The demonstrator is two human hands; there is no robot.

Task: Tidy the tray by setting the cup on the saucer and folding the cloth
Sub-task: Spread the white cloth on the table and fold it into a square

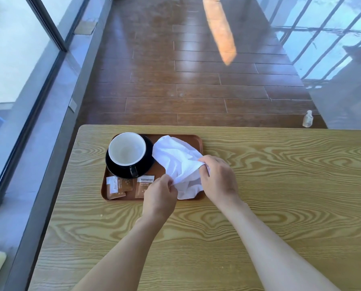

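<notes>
A brown tray lies on the wooden table. On its left half an empty cup, white inside and black outside, stands upright on a black saucer, handle toward me. A crumpled white cloth covers the tray's right half. My left hand pinches the cloth's near edge. My right hand grips a bunched part of the cloth at its right side. Both hands hold the cloth slightly lifted.
Several brown sugar packets lie at the tray's near left corner. The light wooden table stretches to the right and toward me. A window wall runs along the left. A small bottle stands on the wooden floor beyond the table.
</notes>
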